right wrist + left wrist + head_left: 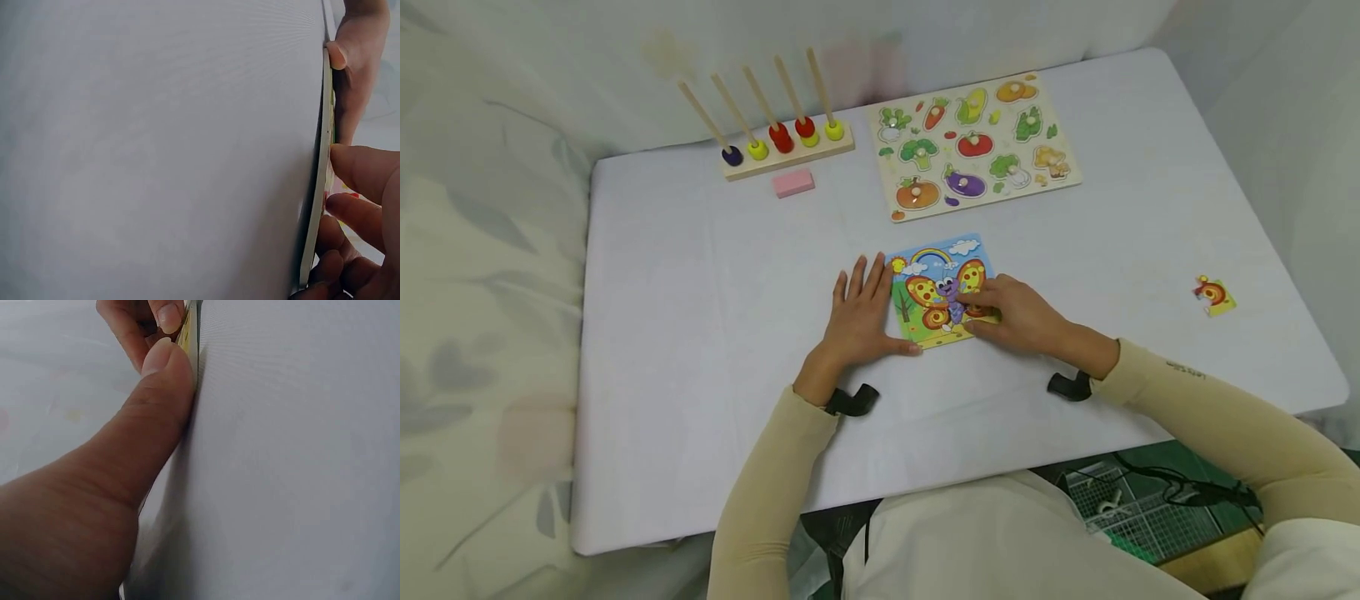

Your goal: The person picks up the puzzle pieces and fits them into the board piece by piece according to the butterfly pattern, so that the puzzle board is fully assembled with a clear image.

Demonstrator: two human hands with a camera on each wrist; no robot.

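Note:
A square butterfly jigsaw puzzle (931, 258) lies flat on the table before the person. Along its left edge rests the left hand (861, 321), fingers straight, with the thumb on the lower edge. The right hand (1026, 317) is on the right part of the puzzle, its thumb and curled fingers gripping there and covering some of the right wing. In the right wrist view, the right thumb and forefinger touch the face of the puzzle near its edge (317, 206). Whether they pinch a single piece is hidden. A loose puzzle piece (1216, 297) with an orange swirl lies far to the right.
Behind the puzzle lies a wooden vegetable peg board (951, 171). A bead stacker (790, 158) with upright pegs stands at the back left, a pink block (793, 182) in front of it. The white table's (700, 467) near edge runs just ahead of the person's lap.

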